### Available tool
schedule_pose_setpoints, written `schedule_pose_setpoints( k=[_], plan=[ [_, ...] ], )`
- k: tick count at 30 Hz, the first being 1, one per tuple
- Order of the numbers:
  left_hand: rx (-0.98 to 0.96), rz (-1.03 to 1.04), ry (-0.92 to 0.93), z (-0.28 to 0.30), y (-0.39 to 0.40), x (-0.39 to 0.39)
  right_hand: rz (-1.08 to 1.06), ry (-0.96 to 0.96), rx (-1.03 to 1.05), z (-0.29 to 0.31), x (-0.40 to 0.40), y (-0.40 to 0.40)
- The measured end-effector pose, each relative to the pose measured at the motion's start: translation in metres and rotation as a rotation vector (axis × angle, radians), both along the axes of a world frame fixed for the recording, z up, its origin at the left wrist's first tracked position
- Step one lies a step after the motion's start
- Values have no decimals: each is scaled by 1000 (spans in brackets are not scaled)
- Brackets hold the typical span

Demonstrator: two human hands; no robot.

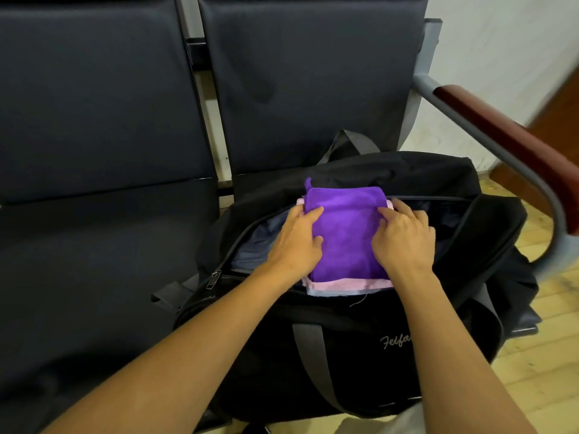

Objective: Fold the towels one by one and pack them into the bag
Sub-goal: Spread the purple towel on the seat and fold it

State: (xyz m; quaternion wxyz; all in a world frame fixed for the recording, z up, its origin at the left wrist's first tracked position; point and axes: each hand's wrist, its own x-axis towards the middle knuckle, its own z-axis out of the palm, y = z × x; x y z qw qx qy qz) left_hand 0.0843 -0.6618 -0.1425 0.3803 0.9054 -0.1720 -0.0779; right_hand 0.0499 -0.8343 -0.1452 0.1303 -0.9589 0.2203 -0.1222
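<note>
The folded purple towel (pixel 346 236) sits on top of a small stack, directly over a folded pink towel (pixel 347 285) whose edge shows along the near side and at the far corners; a pale blue-grey towel edge (pixel 326 292) shows beneath the pink one. The stack lies over the unzipped opening of the black bag (pixel 360 355), spanning from its near lip to its far lip, and a loose thread hangs from the stack's near edge. Your left hand (pixel 296 238) holds the left edge of the stack, fingers curled onto the purple towel with the thumb pressed against its side. Your right hand (pixel 404 234) holds the right edge in the same way, fingers bent over the top layer. Both hands therefore grasp the stack from opposite sides. The bag's zipper pull (pixel 214 278) lies at the left end of the opening, and a grey strap (pixel 308 349) runs down the near face beside stitched lettering. The bag rests on the right seat of a row of dark padded seats (pixel 94 214). A grey metal armrest with a reddish-brown top (pixel 507 142) curves past the bag's right side, over a wooden floor (pixel 532 386).
</note>
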Motion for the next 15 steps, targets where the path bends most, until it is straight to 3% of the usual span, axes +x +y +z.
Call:
schedule_pose_setpoints(
  k=[3, 5, 9, 15],
  plan=[
    [259, 54, -344, 12, -11, -5, 69, -159, 2, 1, 5, 17],
    [327, -33, -429, 9, -21, -3, 202, -178, 32, -4, 9, 25],
    [514, -184, -310, -17, -27, 2, 289, 192, 70, -15, 7, 23],
    [545, -161, -184, -35, -25, 5, 256, 312, 24, -28, 9, 21]
  ],
)
